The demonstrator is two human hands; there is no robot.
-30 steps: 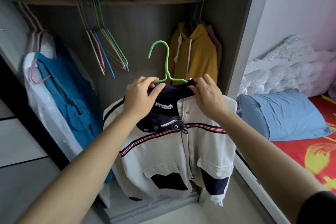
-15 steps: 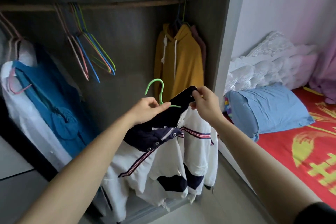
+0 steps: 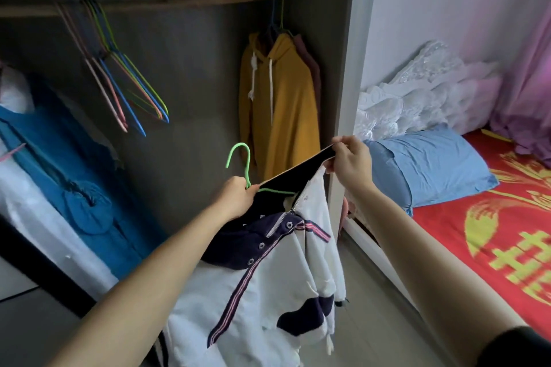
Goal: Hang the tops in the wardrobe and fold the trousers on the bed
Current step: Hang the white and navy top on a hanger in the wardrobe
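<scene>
A white jacket [image 3: 268, 292] with a navy collar and striped trim hangs in front of the open wardrobe. My left hand [image 3: 235, 197] grips the neck of a green hanger [image 3: 243, 164] together with the jacket's collar. My right hand [image 3: 350, 162] pinches the navy collar edge and stretches it up and to the right. One green arm of the hanger lies inside the collar opening. The wardrobe rail [image 3: 179, 3] runs across the top.
A yellow hoodie [image 3: 280, 104] hangs at the rail's right end, several empty coloured hangers [image 3: 125, 83] left of centre, a blue garment [image 3: 65, 182] at far left. Right of the wardrobe's side panel [image 3: 343, 98] is a bed with a red cover [image 3: 492, 232] and blue pillow [image 3: 429, 170].
The jacket and hanger dropped lower from the raised position. My right hand pulled the collar out to the right, opening it wider. The view shifted right toward the bed.
</scene>
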